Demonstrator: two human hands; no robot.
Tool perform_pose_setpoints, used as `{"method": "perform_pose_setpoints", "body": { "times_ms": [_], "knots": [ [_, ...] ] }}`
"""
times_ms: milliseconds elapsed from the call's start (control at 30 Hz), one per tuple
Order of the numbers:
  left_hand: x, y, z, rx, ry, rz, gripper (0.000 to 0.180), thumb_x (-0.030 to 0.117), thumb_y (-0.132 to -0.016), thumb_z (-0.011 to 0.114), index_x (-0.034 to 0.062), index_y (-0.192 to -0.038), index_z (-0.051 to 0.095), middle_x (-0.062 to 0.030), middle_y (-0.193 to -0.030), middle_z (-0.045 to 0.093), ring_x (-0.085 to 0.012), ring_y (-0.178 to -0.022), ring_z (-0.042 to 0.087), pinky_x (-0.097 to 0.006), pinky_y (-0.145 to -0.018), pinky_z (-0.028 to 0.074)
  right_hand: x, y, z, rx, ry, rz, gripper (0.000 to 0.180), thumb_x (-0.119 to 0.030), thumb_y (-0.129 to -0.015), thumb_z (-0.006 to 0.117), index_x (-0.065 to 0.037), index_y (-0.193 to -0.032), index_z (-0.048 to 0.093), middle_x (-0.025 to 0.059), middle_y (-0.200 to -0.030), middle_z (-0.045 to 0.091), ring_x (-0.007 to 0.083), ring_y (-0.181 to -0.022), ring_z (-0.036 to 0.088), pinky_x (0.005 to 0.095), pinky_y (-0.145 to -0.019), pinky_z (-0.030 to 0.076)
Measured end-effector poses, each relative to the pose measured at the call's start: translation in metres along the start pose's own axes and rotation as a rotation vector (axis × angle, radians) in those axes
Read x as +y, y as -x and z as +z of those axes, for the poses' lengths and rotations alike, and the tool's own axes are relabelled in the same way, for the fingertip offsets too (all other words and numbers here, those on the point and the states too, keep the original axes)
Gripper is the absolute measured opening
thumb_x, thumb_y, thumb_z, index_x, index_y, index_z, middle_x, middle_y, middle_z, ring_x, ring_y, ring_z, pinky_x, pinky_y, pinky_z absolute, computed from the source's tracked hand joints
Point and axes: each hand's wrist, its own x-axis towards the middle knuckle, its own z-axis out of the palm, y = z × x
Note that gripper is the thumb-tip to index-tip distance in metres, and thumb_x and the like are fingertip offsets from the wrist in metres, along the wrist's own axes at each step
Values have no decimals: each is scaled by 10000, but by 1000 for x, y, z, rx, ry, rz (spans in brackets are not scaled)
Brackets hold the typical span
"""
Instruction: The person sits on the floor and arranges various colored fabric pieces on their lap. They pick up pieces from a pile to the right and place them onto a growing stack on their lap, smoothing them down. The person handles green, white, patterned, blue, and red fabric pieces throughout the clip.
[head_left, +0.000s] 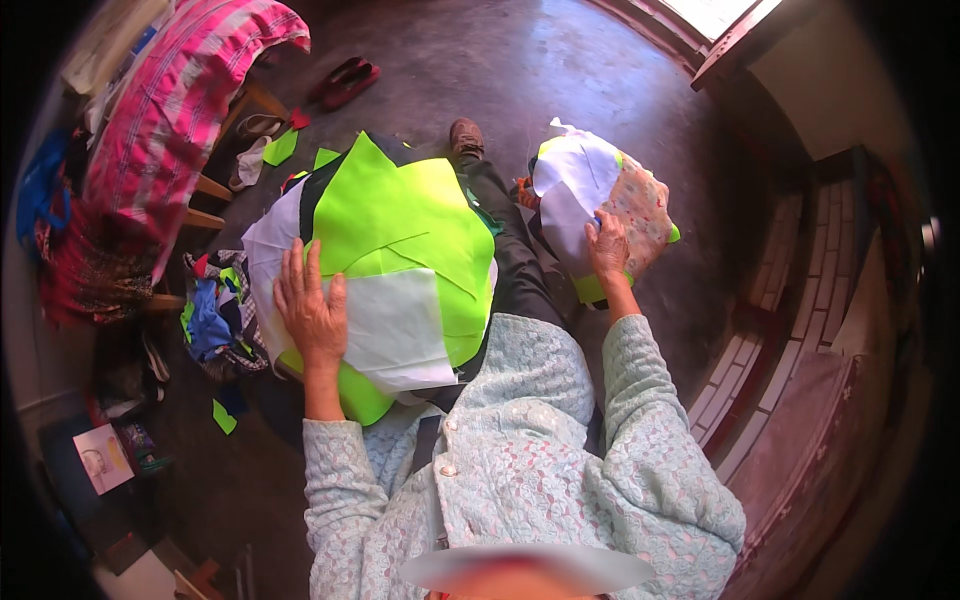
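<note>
Cloth pile, neon-green and white [395,205], lies under left grip [313,310], fingers extended flat. White squarish cloth piece [400,325] beside left thumb. Right grip [609,248], fingers bent, on white-and-floral cloth pile [640,203]; cannot tell whether pinching.

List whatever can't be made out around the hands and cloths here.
All in the head view:
- Left hand: palm hidden by the back of the hand.
- Right hand: its own back hides the palm; whether it pinches the white cloth is unclear.
- Whatever lies under the green cloth: covered by it.
- Bright opening: cut off by the upper edge.
</note>
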Motion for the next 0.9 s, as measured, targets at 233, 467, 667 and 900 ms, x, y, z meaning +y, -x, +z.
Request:
{"method": "perform_pose_setpoints", "body": {
  "times_ms": [233,467,667,900],
  "knots": [
    [2,-1,-2,9,31,-2,508,356,-922,488,132,-1377,453,-83,-1473,381,-283,-1382,310,-498,-1111,209,-7,-16,2,-195,87,188,235,-220,-766,726,-133,-972,654,90,-978,640,302,-993,595,436,-850,478],
    [5,-1,-3,26,42,-3,507,347,-913,510,126,-1367,467,-87,-1467,389,-286,-1373,323,-496,-1106,218,5,-10,-2,2,44,-45,183,-210,-763,732,-92,-858,629,77,-863,640,269,-830,614,412,-739,473],
    [0,2,2,77,33,7,504,344,-898,537,119,-1346,488,-94,-1446,413,-289,-1353,350,-495,-1095,237,-20,-12,-33,-115,-356,-33,164,-162,-830,695,-58,-862,572,87,-747,627,206,-672,616,359,-644,482],
    [6,1,-6,91,70,-14,514,349,-897,533,111,-1350,486,-109,-1445,409,-296,-1336,367,-498,-1090,238,-120,-45,-116,-407,-852,133,255,-215,-935,606,-35,-1111,646,7,-947,676,96,-865,609,232,-759,491]
  ]
}}
